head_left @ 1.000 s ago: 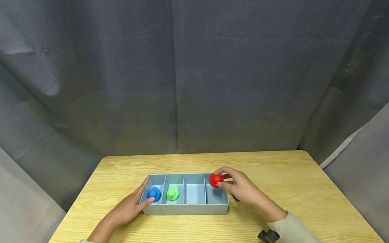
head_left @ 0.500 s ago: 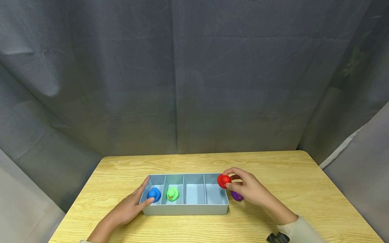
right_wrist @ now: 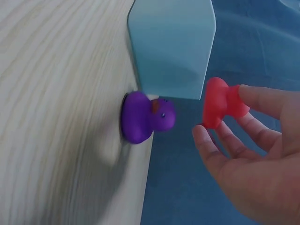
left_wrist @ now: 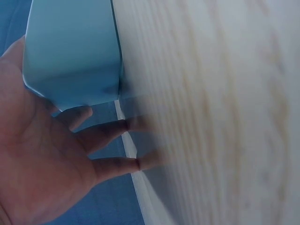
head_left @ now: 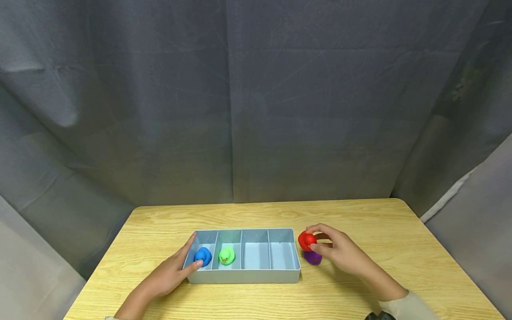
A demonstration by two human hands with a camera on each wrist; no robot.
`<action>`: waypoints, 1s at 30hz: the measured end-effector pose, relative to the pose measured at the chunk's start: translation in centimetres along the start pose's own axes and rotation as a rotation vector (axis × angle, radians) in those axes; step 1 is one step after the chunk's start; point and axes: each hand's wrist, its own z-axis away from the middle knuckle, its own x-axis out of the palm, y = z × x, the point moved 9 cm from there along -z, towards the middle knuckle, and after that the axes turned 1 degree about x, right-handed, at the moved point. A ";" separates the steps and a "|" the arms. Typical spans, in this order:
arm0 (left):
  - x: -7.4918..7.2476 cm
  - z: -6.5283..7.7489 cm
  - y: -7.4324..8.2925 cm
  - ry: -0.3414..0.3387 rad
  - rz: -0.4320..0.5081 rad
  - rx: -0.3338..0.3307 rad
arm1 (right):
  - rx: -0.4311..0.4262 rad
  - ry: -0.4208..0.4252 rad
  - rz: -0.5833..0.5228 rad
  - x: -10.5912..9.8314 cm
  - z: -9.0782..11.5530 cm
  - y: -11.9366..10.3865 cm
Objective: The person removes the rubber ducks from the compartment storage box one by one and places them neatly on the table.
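A grey-blue box with several compartments sits on the table. My left hand grips its left end, thumb over the front rim and fingers along the side; in the left wrist view the outer fingers reach down to the wood. The leftmost compartment holds a blue rubber duck near the thumb tip, and a green rubber duck sits in the one beside it. Off the box's right end, my right hand pinches a red rubber duck above the table. A purple rubber duck stands upright on the wood below it.
The light wooden table ends at a rounded back edge. Grey curtains hang behind it and on both sides. A dark device shows at the right sleeve.
My right hand has carried the red duck rightward, from over the rightmost compartment to beyond the box's end. More of the purple duck shows now. The left hand stays put.
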 end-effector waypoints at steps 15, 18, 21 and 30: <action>0.0 0.0 0.0 -0.003 -0.003 -0.004 | 0.072 0.013 0.056 -2.4 2.1 2.9; 0.0 0.0 0.0 -0.002 -0.002 -0.004 | 0.082 0.013 0.069 -2.6 2.4 3.6; 0.0 0.0 0.1 0.000 -0.003 -0.001 | 0.079 0.014 0.086 -2.8 2.7 4.0; -0.1 0.0 0.2 0.007 -0.011 0.005 | 0.083 -0.025 0.077 -3.0 3.4 5.5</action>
